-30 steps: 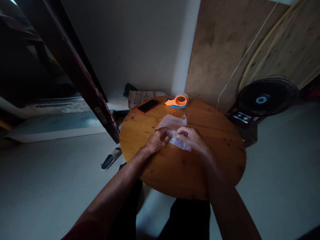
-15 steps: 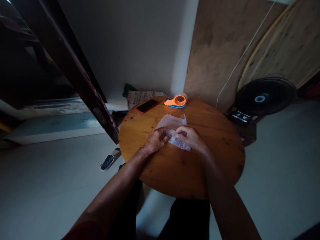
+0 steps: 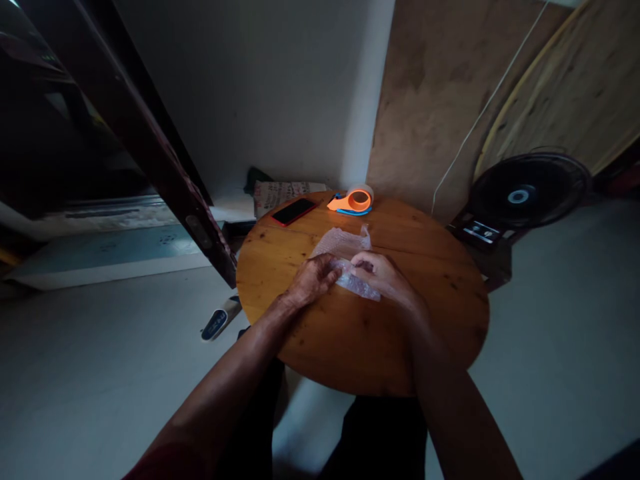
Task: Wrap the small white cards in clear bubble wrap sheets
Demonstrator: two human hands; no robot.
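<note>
A sheet of clear bubble wrap [image 3: 359, 287] lies near the middle of the round wooden table [image 3: 345, 353], partly folded over toward me. On its left side my left hand [image 3: 315, 277] is closed, fingers curled on the folded edge. My right hand [image 3: 383, 272] pinches the wrap from the right, thumb and forefinger together. Whether anything is wrapped inside the fold, I cannot tell. Beyond the wrap stands an orange and blue tape dispenser [image 3: 353, 201] with a roll of clear tape. Left of it lies a phone [image 3: 294, 212] with a red edge.
A black fan [image 3: 523, 195] stands by the table's right side. Behind the table are a wall [image 3: 280, 100] and a wooden board [image 3: 425, 87]. Printed sacking or paper [image 3: 283, 195] sits past the far edge. A slipper [image 3: 218, 323] is on the floor at left.
The view has shifted very slightly. Both hands keep the same hold on the bubble wrap, and its far corner looks slightly different in shape.
</note>
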